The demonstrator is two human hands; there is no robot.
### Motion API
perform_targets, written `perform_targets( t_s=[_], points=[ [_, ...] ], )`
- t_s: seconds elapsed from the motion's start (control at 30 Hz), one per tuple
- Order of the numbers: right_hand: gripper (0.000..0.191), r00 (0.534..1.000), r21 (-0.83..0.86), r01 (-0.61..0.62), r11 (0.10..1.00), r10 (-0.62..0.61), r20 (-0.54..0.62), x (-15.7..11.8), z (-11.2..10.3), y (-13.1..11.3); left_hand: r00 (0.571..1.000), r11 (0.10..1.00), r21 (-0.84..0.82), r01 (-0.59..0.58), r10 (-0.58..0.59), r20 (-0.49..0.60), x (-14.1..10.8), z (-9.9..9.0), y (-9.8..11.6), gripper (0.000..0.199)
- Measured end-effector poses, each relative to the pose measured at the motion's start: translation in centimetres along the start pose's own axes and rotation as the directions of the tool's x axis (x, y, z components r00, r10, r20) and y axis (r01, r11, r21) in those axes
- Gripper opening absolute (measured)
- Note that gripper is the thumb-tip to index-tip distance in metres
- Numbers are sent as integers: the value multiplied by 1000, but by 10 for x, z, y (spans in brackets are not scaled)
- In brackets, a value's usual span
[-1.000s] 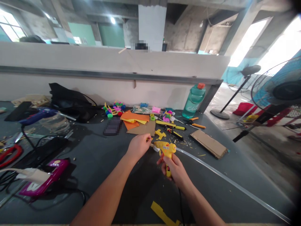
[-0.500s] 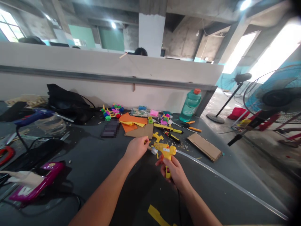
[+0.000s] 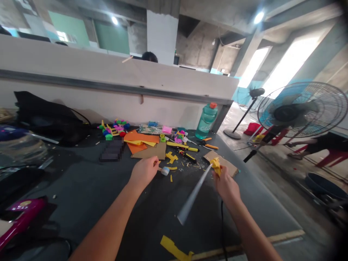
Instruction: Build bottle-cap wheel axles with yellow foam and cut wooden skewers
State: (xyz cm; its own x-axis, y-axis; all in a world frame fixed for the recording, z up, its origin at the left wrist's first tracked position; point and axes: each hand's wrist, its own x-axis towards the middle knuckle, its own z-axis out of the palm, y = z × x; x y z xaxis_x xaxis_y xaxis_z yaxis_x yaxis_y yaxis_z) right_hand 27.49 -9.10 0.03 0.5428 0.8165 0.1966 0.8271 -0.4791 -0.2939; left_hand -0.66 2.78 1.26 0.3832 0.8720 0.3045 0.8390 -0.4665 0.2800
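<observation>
In my right hand (image 3: pixel 227 183) is a yellow hot glue gun (image 3: pixel 216 166), gripped by its handle above a piece of cardboard (image 3: pixel 221 162). A long clear glue stick (image 3: pixel 194 197) runs out of its back toward me, and a black cord (image 3: pixel 223 232) hangs below. My left hand (image 3: pixel 145 172) is closed in a pinch around a thin stick. At the end of that stick is a small white and blue round piece (image 3: pixel 165 171); the fingers hide the rest. Yellow scraps (image 3: pixel 172 168) lie just right of it on the dark table (image 3: pixel 152 217).
Orange sheets (image 3: pixel 140 139), a yellow cutter (image 3: pixel 182 146), orange-handled pliers (image 3: pixel 210 146) and colourful small figures (image 3: pixel 115 128) lie at the back. A green bottle (image 3: pixel 206 121) stands by the partition. A magenta tool (image 3: pixel 24 221) is at left; fans (image 3: pixel 292 110) stand beyond the right edge.
My right hand has carried the glue gun away to the right and turned it, so the glue stick now points toward me. My left hand still holds the stick. The view has turned right.
</observation>
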Motion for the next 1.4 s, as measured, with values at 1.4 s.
perform_targets(
  t_s=[1.4],
  points=[
    [15, 473, 296, 848, 440, -880, -44, 22, 63, -132, 963, 963, -269, 15, 59, 264, 5, 0, -22, 43]
  ],
)
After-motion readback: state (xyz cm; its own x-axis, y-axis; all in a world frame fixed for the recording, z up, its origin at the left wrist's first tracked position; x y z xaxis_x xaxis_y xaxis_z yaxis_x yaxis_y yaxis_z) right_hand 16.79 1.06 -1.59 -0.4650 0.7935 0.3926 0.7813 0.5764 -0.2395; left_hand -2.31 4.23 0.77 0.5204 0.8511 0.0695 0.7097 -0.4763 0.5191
